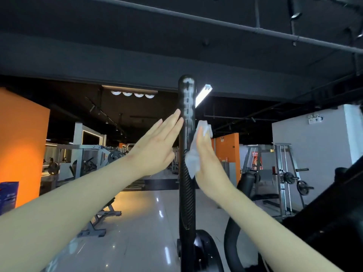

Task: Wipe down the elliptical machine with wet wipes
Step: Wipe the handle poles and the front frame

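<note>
Head view, single entry.

- Elliptical machine: black, at centre foreground; further dark bodywork fills the lower right corner.
- Handlebar: upright black pole of the machine with a ribbed grip. Its upper part carries a pale streaky sheen, likely moisture.
- Wet wipe: white and crumpled, lying between the right palm and the right side of the handlebar at mid-height.
- Right hand: fingers straight and together, pressing the wipe flat to the pole. Whether the thumb pins the cloth is hidden.
- Left hand: fingers straight and held close together, holding nothing, their tips at the pole's left side, opposite the wipe. Contact looks probable but is not certain.
- Surroundings: glossy floor, weight bench at left, plate rack at right, orange wall, strip light.

Step in hand, by judgement: wiping the handlebar, with the bare hand steadying it.

Next move calls for: the wipe kept pressed and run down over the ribbed grip, then round to the far and left faces, which look untouched. The ribbing may snag or bunch the cloth, so a firmer wrap around the pole would serve better.
</note>
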